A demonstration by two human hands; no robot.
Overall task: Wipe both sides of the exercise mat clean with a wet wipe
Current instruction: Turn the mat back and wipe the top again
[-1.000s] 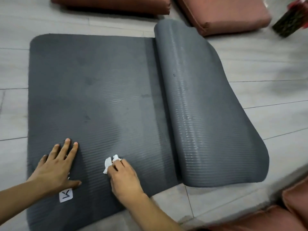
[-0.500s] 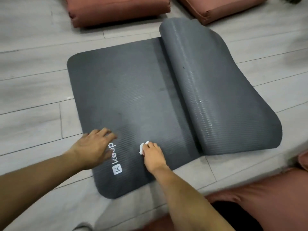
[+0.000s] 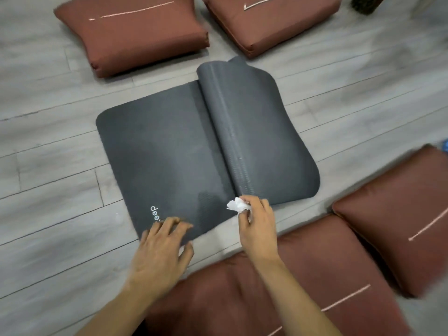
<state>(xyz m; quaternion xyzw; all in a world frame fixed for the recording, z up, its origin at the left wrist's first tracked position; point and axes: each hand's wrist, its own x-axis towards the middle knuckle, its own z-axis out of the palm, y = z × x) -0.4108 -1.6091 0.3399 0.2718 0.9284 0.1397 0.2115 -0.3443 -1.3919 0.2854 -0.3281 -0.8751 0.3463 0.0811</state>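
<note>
**Wipe in hand at the mat's near edge**

We are looking down at a dark grey exercise mat (image 3: 164, 151) that is lying on the grey plank floor (image 3: 48, 166), its right part folded back over itself into a loose roll (image 3: 254, 132) running from 12 o'clock toward 5 o'clock. We are pressing our left hand (image 3: 160, 253) on the mat's near corner at about 7 o'clock, fingers (image 3: 169, 224) spread and slightly bent on the surface, grasping nothing, just below the white lettering (image 3: 154, 213). Our right hand (image 3: 258, 226) is hovering at the near edge around 5 o'clock, where the fold ends, and its fingers are pinching a crumpled white wet wipe (image 3: 236, 204); whether the wipe is touching the mat we cannot tell. Reddish-brown cushions are ringing the mat: two at 11 and 1 o'clock (image 3: 135, 32) (image 3: 271, 20), one at 3 o'clock (image 3: 400, 214), and one beneath our forearms at 6 o'clock (image 3: 303, 287).
</note>
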